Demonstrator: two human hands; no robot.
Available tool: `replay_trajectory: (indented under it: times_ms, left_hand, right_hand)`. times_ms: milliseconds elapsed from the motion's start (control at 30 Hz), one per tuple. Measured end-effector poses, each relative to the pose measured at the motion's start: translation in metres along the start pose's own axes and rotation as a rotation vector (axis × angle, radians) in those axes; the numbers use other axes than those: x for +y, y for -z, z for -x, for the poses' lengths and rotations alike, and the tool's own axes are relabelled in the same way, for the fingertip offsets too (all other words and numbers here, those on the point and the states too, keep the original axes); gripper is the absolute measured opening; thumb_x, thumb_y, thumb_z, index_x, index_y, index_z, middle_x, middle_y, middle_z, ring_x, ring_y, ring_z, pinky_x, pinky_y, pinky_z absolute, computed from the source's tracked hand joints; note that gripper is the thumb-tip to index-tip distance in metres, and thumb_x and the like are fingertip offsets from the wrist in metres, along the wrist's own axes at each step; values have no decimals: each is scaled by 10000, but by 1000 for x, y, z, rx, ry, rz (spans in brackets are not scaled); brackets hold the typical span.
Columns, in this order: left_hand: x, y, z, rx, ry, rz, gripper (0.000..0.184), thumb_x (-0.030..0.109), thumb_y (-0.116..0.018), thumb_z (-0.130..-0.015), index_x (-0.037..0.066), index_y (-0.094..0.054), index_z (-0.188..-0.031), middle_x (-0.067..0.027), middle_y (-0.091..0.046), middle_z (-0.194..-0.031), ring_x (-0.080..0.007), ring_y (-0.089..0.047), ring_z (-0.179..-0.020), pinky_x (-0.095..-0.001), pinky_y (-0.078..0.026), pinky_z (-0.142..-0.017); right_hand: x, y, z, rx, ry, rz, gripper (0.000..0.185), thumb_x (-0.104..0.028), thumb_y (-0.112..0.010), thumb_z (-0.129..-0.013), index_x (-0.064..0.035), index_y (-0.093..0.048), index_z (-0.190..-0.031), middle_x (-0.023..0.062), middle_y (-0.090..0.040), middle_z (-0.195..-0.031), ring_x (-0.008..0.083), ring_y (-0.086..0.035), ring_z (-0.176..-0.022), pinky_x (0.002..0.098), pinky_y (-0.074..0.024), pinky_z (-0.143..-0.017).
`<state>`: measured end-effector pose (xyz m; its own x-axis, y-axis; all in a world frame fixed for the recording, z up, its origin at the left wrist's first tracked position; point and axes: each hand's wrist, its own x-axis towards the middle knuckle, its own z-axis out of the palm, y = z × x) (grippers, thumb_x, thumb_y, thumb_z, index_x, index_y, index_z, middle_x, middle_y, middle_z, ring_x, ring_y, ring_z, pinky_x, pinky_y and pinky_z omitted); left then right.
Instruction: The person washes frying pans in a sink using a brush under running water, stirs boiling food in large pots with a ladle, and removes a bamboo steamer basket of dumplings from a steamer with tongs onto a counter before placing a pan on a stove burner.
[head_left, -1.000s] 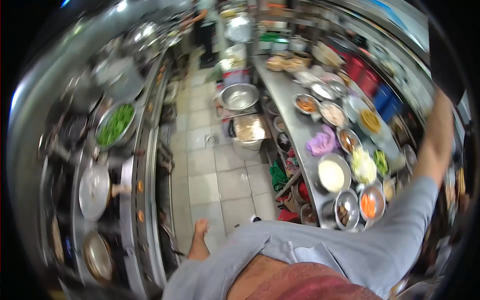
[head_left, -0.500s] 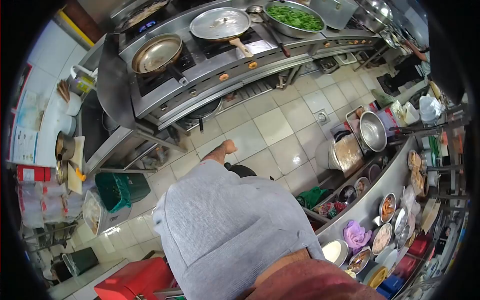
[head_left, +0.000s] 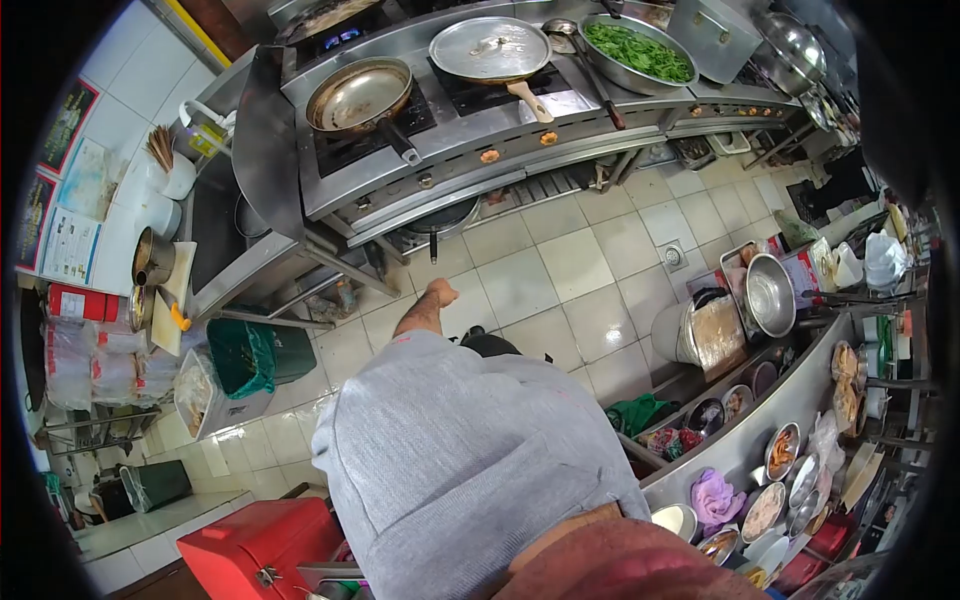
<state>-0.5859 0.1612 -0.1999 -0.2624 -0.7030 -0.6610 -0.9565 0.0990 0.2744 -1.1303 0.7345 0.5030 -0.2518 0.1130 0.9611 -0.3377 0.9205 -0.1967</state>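
My left hand (head_left: 440,292) hangs in front of my grey shirt (head_left: 450,450), over the tiled floor (head_left: 510,290). Its fingers look curled in, and nothing shows in them. The hand touches nothing. Beyond it stands the steel stove (head_left: 460,165), which carries an uncovered frying pan (head_left: 360,92), a pan under a flat metal lid (head_left: 490,48) and a bowl of chopped greens (head_left: 640,55). A ladle (head_left: 585,65) lies between the lid and the bowl. My right hand is out of sight.
To the left are a green-lined bin (head_left: 262,360) and a cutting board (head_left: 172,300). A red box (head_left: 255,550) sits behind on the left. Along the right runs a steel counter (head_left: 720,440) with several food bowls and a purple cloth (head_left: 716,497). A bucket (head_left: 680,330) stands on the floor.
The view has turned, so the stove and bins sit further right and the stove lower. My left hand stays curled in front of me. The person at the far right has left view.
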Motion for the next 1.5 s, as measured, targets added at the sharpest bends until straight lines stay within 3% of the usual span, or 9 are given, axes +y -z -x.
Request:
replay_trajectory:
  times_ms: [233, 400, 467, 567, 667, 867, 933, 1067, 1500]
  left_hand:
    - [-29, 102, 25, 589, 485, 685, 618, 330, -703, -620, -19, -507, -1091, -224, -557, -1070, -335, -544, -1001, -362, -437, -865]
    - [-91, 165, -13, 957, 596, 892, 641, 258, -743, -631, -60, -451, -1105, -228, -527, -1119, -334, -524, -1042, -359, -433, -880]
    - [-110, 186, -19, 969, 435, 942, 682, 256, -760, -612, -79, -429, -1105, -226, -523, -1117, -327, -518, -1051, -353, -425, -892]
    - [-117, 212, -35, 737, 580, 916, 677, 364, -774, -554, -34, -546, -1052, -181, -575, -1077, -293, -551, -1008, -333, -431, -874]
    - [-145, 198, -77, 680, 335, 918, 629, 387, -773, -546, 44, -588, -1040, -123, -587, -1085, -263, -548, -1020, -322, -427, -880]
    - [-148, 203, -81, 624, 305, 579, 403, 182, -707, -612, 77, -598, -985, -70, -629, -901, -178, -584, -812, -294, -464, -712]
    - [-158, 195, -81, 377, 172, 1561, 260, 154, -670, -648, 95, -603, -892, -39, -609, -741, -106, -521, -563, -242, -412, -502]
    - [-170, 189, -72, -57, -324, 2181, 77, 191, -593, -771, 124, -559, -788, -11, -540, -674, -101, -461, -519, -251, -368, -453]
    - [-222, 61, 15, 8, 94, 1669, 313, 345, -679, -731, 110, -501, -836, 34, -469, -688, -70, -436, -562, -216, -376, -486]
  right_hand:
    - [-196, 9, 147, -267, -77, -856, 424, 1, -618, -619, 11, -518, -1032, 83, -557, -860, 153, -543, -656, 266, -448, -570]
    - [-373, -26, 380, -1293, -252, -1315, 596, -41, -631, -644, -27, -440, -1209, 43, -530, -813, 127, -515, -636, 218, -432, -524]
    - [-462, 19, 443, -2037, -381, -1633, 690, -265, -661, -708, -87, -354, -1299, -22, -444, -621, 87, -421, -462, 209, -350, -413]
    - [-572, 80, 516, -2839, -697, -1447, 448, -426, -474, -864, -126, -434, -1194, 3, -467, -617, 98, -437, -448, 226, -352, -387]
    - [-658, 122, 556, -3102, -637, -1131, 395, -436, -423, -881, -91, -460, -1070, 41, -464, -594, 153, -439, -415, 283, -350, -377]
    - [-772, 133, 631, -3138, -913, -943, 401, -491, -388, -876, -100, -470, -922, 26, -461, -571, 149, -426, -413, 279, -344, -372]
    - [-796, 134, 649, -3152, -985, -934, 414, -500, -377, -876, -97, -468, -905, 27, -463, -577, 148, -428, -421, 275, -344, -374]
    - [-827, 130, 679, -3184, -1062, -940, 439, -510, -384, -867, -80, -471, -882, 36, -474, -617, 151, -445, -494, 273, -352, -411]
    - [-884, 129, 713, -3219, -1263, -727, 404, -429, -350, -895, -62, -427, -746, 42, -447, -573, 178, -425, -473, 303, -340, -418]
